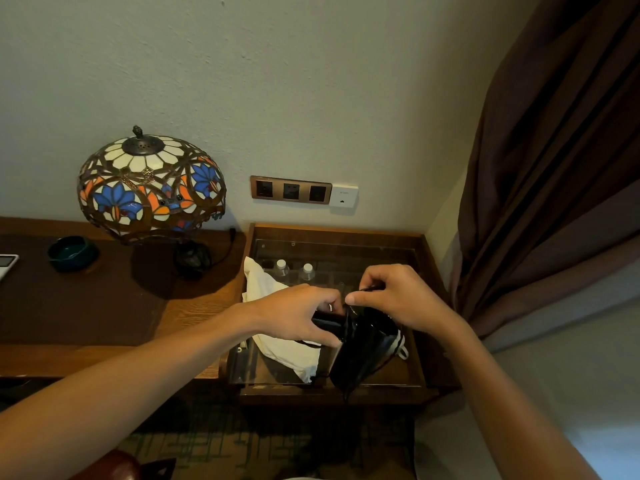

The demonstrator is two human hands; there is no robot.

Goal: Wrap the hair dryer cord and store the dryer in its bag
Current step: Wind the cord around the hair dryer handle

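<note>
A black hair dryer (360, 351) hangs over the glass-topped cabinet (420, 341), its barrel pointing down. My left hand (298, 315) is shut on its folded handle. My right hand (398, 299) pinches the thin black cord (372, 288) just above the dryer. Loops of cord lie along the dryer body and one end dangles below it. A white cloth bag (277, 344) lies on the glass under my left hand, partly hidden by it.
A stained-glass lamp (150, 183) and a dark green bowl (72, 252) stand on the wooden desk (194, 317) to the left. Wall sockets (291, 190) sit above the cabinet. Two water bottles (281, 270) show under the glass. A brown curtain (554, 168) hangs at the right.
</note>
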